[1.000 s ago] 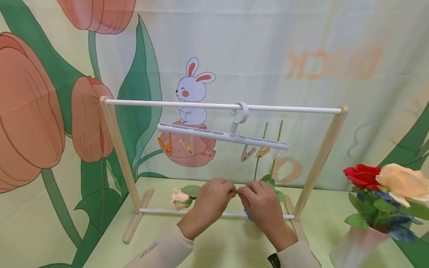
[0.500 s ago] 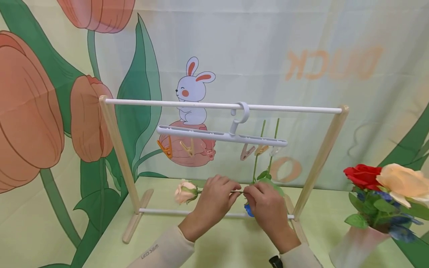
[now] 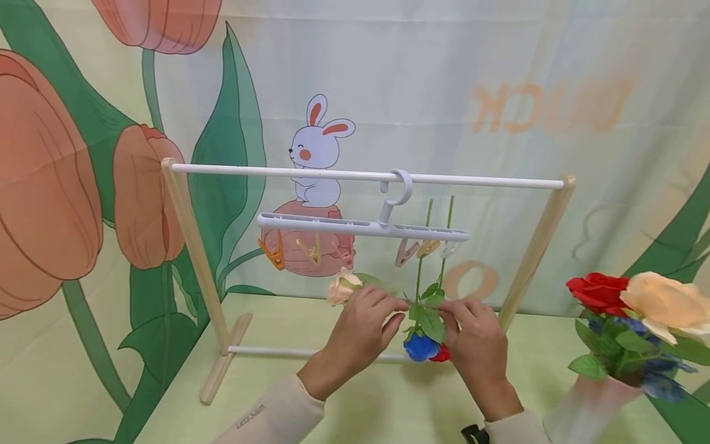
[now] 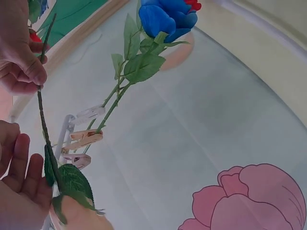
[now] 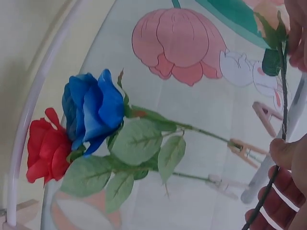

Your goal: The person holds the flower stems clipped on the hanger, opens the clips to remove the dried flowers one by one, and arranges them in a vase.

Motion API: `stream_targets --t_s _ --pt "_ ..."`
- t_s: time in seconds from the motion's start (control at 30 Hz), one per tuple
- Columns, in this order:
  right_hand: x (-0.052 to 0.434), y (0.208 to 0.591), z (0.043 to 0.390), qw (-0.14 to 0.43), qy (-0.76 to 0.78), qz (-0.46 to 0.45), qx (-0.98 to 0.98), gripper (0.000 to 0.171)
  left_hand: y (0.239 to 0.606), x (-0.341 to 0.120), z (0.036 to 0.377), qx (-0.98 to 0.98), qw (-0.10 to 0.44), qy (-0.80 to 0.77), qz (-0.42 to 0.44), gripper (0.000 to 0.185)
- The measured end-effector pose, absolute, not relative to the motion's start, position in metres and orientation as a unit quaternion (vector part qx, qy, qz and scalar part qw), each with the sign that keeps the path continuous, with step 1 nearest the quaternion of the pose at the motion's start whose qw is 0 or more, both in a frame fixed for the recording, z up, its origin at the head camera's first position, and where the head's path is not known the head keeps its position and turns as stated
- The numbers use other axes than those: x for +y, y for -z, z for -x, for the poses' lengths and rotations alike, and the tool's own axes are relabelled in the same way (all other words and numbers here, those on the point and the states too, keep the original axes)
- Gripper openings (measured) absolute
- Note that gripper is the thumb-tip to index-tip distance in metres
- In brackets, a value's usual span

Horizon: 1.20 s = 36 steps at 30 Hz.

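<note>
Both hands hold a peach rose (image 3: pixel 341 287) level by its thin green stem (image 4: pixel 43 120), just below the white clip hanger (image 3: pixel 360 227). My left hand (image 3: pixel 396 306) pinches the stem close to the bloom. My right hand (image 3: pixel 452 308) pinches the stem's other end (image 5: pixel 283 96). A blue rose (image 3: pixel 420 346) and a red rose (image 3: pixel 442 354) hang head down from clips (image 4: pixel 86 139) at the hanger's right end, between and in front of my hands. The hanger hooks over the white rail (image 3: pixel 277 171) of a wooden rack.
Several empty pegs (image 3: pixel 274 253) hang along the hanger's left half. A pink vase (image 3: pixel 588 407) with red, peach and blue flowers stands at the right on the green table. The rack's wooden posts (image 3: pixel 191 246) and low white crossbar (image 3: pixel 266 352) frame the hands.
Both hands have lifted the peach rose up and to the right, from near the table toward the hanger. My right hand shifted right, uncovering the hanging blue and red roses.
</note>
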State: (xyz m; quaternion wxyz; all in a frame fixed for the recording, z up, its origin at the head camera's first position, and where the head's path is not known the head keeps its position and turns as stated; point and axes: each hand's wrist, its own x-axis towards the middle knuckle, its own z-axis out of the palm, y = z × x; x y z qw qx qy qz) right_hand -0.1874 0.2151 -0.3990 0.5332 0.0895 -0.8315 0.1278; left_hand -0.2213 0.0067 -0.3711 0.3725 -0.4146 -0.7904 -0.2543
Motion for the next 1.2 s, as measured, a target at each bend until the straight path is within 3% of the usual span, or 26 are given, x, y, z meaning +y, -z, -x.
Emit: stream_targets --t_s 0.33,0.43,0.7,1.2 --pt "0.24 0.396 0.177 0.536 -0.169 -0.028 -0.826 0.013 0.383 0.018 0.227 -0.78 0.361 0.263 0.439 0.011" --pt "0.246 0.393 0.172 0.537 -0.19 -0.012 -0.822 0.011 0.387 0.023 0.232 -0.798 0.329 0.279 0.421 0.008" --pt "0.263 0.381 0.153 0.532 -0.263 0.059 -0.802 0.008 0.387 0.041 0.247 -0.857 0.181 0.364 0.318 0.019" --pt "0.298 0.369 0.127 0.526 -0.299 0.19 -0.773 0.018 0.395 0.062 0.271 -0.857 0.124 0.433 0.249 0.029"
